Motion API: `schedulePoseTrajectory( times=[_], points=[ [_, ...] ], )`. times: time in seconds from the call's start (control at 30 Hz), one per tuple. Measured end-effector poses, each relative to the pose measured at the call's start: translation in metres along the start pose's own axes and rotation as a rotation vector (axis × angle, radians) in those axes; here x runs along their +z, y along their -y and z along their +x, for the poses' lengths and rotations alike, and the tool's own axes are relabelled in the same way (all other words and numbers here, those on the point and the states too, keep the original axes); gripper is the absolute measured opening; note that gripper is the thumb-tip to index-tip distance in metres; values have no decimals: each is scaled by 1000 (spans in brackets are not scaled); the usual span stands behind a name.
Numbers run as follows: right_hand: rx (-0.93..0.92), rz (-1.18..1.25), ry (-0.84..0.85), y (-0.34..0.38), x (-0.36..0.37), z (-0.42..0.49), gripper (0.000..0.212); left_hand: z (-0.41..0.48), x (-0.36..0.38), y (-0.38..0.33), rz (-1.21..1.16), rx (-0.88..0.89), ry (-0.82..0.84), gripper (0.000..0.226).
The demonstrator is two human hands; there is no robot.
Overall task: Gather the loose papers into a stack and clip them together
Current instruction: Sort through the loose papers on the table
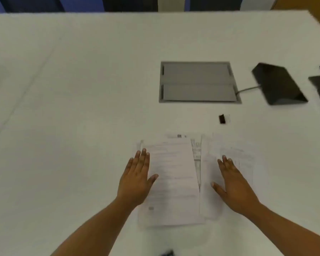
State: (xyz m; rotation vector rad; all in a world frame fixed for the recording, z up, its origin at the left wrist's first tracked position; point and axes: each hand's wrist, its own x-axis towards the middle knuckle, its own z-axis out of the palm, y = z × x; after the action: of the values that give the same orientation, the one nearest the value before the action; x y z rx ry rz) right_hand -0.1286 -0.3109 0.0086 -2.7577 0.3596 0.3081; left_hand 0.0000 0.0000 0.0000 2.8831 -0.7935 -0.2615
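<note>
The papers (175, 178) were lying fanned out on the worktop (81, 89). The left hand (137, 180) and the right hand (233, 185) were laid flat on them, fingers spread. The sheets should be pushed inward evenly, so that edges meet, before the clip (222, 119), lying just beyond, is taken.

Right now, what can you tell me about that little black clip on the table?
The binder clip is small, black and blocky, with a pale, blurred part on its right side, perhaps its wire handles. It lies alone on the white table, just beyond the spread papers and nearer than the grey hatch. Neither hand touches it.
</note>
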Motion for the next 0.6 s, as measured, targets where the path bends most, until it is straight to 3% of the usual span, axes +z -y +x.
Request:
schedulePoseTrajectory(
  times=[0.13, 0.4, 0.5, 0.6],
  points=[
    [50, -20, 140, -12, 47, -32, 89, -31, 46, -4, -90, -92, 170, 80],
    [65, 32, 81, -9, 53, -31, 98, -46, 58, -19, -277, -226, 108, 88],
    [55, 92, 10, 7, 45, -36, 82, -51, 47, -32, -429, -392, 5, 88],
    [44, 259, 14, 34, 44, -44, 64, -54, 36, -44, -601, -597, -73, 72]
  ],
)
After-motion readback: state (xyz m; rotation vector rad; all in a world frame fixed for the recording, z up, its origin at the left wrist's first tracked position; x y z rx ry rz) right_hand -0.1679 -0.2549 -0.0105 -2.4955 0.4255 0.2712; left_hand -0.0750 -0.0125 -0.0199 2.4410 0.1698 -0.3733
